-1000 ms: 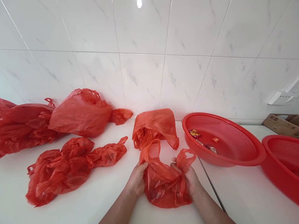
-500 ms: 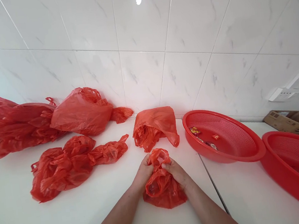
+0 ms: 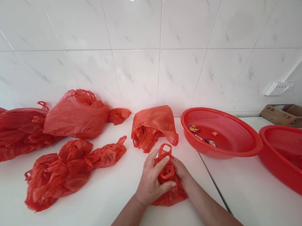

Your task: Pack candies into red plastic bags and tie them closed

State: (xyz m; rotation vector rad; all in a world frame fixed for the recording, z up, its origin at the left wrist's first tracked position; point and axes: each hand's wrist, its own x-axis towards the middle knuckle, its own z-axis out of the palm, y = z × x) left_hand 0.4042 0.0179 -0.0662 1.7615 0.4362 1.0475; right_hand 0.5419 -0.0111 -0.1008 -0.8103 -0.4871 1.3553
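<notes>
A crumpled red plastic bag point(image 3: 170, 193) lies on the white counter point(image 3: 98, 218) in front of me, bunched small. My left hand point(image 3: 151, 181) wraps round its left side, fingers curled over the plastic. My right hand point(image 3: 182, 171) grips its right side, fingers pinched into the folds. One bag handle loop point(image 3: 165, 150) sticks up above my fingers. Just beyond my hands sits another red bag point(image 3: 154, 127), slumped and open towards me.
Tied red bags point(image 3: 69, 168) lie at left, with a larger heap of red bags point(image 3: 31, 124) against the tiled wall. Two red mesh baskets point(image 3: 222, 131) point(image 3: 297, 163) stand at right; the nearer holds a few small wrapped sweets point(image 3: 206, 137). A cardboard box point(image 3: 291, 115) sits far right.
My hands came together from the bag's spread handles and squeezed it into a tight bundle. The left hand now covers more of the bag. The view shifted slightly right.
</notes>
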